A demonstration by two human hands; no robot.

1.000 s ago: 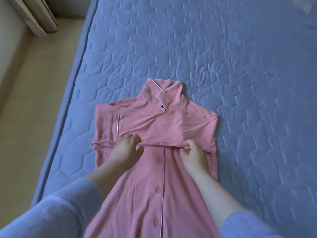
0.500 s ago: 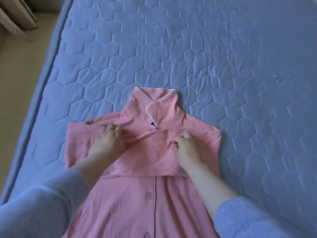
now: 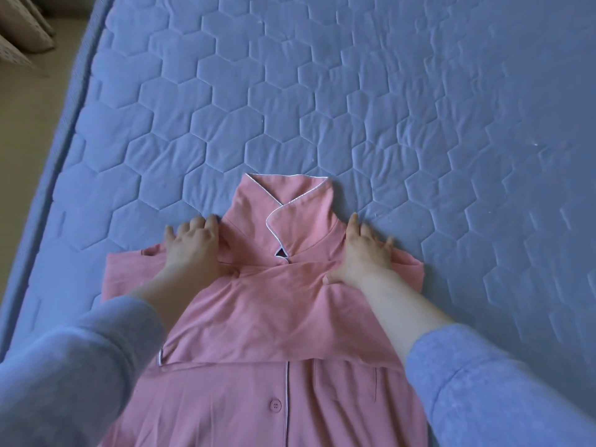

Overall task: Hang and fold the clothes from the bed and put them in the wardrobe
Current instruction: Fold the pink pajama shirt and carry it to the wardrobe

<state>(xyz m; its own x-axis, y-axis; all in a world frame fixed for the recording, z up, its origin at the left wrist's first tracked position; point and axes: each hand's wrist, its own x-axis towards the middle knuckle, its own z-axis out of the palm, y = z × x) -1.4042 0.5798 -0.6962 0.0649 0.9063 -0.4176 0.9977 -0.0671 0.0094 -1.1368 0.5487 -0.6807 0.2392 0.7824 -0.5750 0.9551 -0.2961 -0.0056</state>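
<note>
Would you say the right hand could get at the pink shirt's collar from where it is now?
Probably yes. The right hand lies flat on the pink shirt at the shoulder, just beside the collar, which lies uncovered on the bed with nothing between them.

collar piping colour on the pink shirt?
White: thin piping along the collar edge of the shirt. Head view, the only one.

Shirt (image 3: 274,317) on the bed (image 3: 354,108), left hand (image 3: 190,250) and right hand (image 3: 364,253) seemingly on its shoulders, collar (image 3: 283,214) between.
</note>
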